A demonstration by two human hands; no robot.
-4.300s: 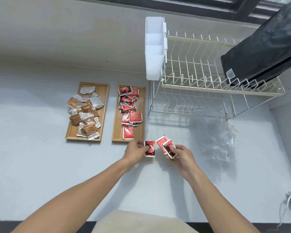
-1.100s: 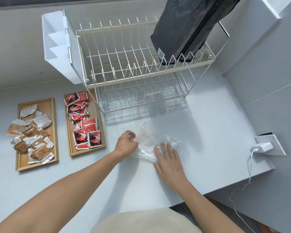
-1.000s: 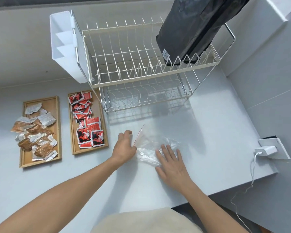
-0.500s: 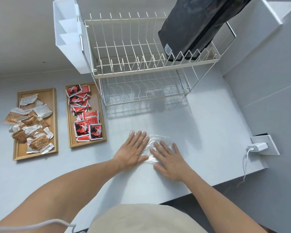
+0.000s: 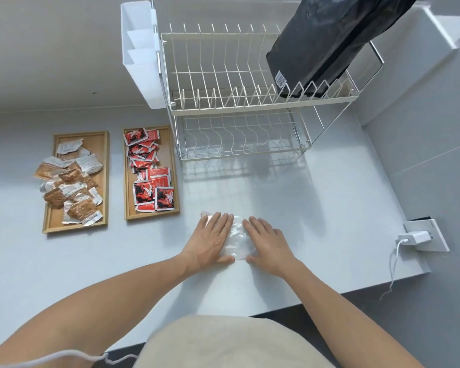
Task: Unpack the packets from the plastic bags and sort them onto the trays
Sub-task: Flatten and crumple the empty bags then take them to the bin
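A clear plastic bag (image 5: 237, 239) lies flat on the white counter with nothing visible inside it. My left hand (image 5: 212, 240) rests palm down on its left part, fingers spread. My right hand (image 5: 267, 241) lies flat on its right part in the same way. To the left stand two wooden trays: the nearer tray (image 5: 127, 187) holds several red packets (image 5: 150, 176), and the far left tray (image 5: 104, 181) holds several brown and silver packets (image 5: 69, 184).
A two-tier wire dish rack (image 5: 239, 107) stands behind the bag, with a white cutlery holder (image 5: 141, 54) on its left end and a black pouch (image 5: 322, 41) leaning in its upper tier. A wall socket with a white charger (image 5: 416, 237) is at the right. The counter's front edge runs just below my wrists.
The red packets that my hands held are now on the nearer tray. The crumpled bag has been pressed flat, and my left hand went from pinching its edge to lying flat on it.
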